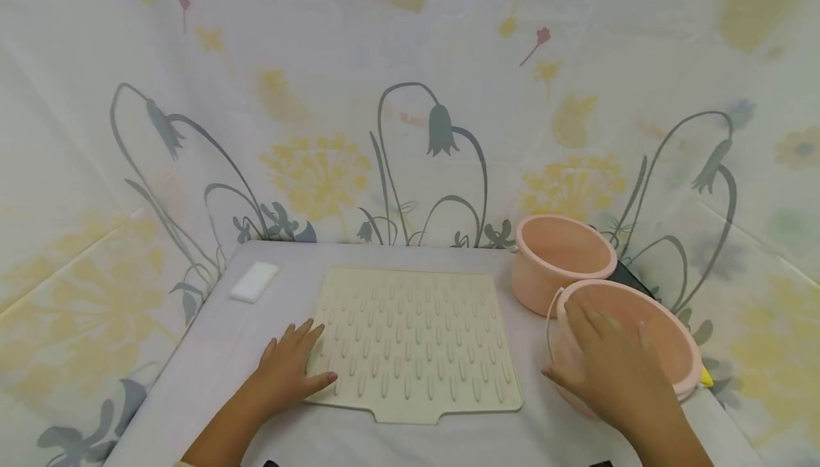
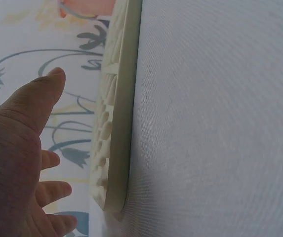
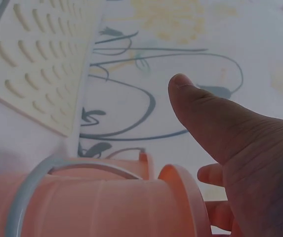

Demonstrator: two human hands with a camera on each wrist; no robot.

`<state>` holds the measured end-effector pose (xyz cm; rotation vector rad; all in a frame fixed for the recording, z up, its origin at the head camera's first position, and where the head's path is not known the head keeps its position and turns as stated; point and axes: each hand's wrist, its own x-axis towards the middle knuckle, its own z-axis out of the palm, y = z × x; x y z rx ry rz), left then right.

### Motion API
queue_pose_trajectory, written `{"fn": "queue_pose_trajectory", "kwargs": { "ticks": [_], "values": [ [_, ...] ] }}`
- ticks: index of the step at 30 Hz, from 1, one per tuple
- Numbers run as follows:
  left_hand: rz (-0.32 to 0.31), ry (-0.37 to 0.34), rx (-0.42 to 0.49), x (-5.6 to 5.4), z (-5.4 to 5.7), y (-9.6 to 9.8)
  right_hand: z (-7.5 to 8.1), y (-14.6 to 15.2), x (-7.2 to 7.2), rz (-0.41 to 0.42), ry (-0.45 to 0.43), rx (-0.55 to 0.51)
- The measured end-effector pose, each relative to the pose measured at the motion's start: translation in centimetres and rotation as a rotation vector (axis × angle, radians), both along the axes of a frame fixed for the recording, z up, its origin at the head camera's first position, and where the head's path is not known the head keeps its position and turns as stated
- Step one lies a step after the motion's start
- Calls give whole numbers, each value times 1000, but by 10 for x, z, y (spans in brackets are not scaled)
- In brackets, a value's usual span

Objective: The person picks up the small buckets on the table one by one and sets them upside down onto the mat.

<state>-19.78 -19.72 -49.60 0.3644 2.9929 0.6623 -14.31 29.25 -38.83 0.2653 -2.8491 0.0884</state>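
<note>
A cream board (image 1: 416, 346) with rows of raised ridges and a tab at its near edge lies flat on the table. My left hand (image 1: 285, 371) is spread near the board's left edge; in the left wrist view its thumb (image 2: 40, 94) is stretched out and the hand holds nothing. On the right, my right hand (image 1: 608, 367) is over the nearer pink bucket (image 1: 647, 310), with its fingers reaching over the opening and the thumb held apart. Part of that bucket is hidden behind the hand. The right wrist view shows the bucket's pale handle (image 3: 27, 192) and fingers beside its rim.
Another pink bucket (image 1: 534, 282) stands behind the nearer one, with a dark flat object (image 1: 631, 278) beyond it. A white rectangular block (image 1: 254, 282) lies at the table's back left. Something yellow (image 1: 706, 377) shows beside the nearer bucket. A flower-patterned curtain (image 1: 410, 47) hangs behind the table.
</note>
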Motion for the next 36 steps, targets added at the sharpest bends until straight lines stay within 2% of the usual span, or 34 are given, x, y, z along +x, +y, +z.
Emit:
{"fn": "queue_pose_trajectory", "kwargs": {
  "ticks": [7,13,15,17,21,25,27,29,33,36],
  "values": [
    [15,-37,79,4,-1,-4,-9,14,12,-1,91,-53],
    [34,-81,133,7,-3,-6,-18,23,14,58,279,-15],
    [37,-94,147,8,-5,-5,-20,25,15,62,315,-17],
    [32,-101,153,9,-7,-6,-23,27,17,62,318,-23],
    [14,-92,139,13,-13,-9,-27,27,21,27,260,-30],
    [-4,-55,108,14,-19,-14,-31,27,25,-38,153,-23],
    [-7,-44,94,14,-22,-16,-33,28,25,-56,126,-21],
    [-9,-44,93,14,-24,-17,-34,29,26,-54,131,-19],
    [-13,-42,85,15,-26,-17,-38,33,26,-13,206,-8],
    [-13,-41,79,15,-26,-16,-37,36,25,-6,191,-10]
  ]
}}
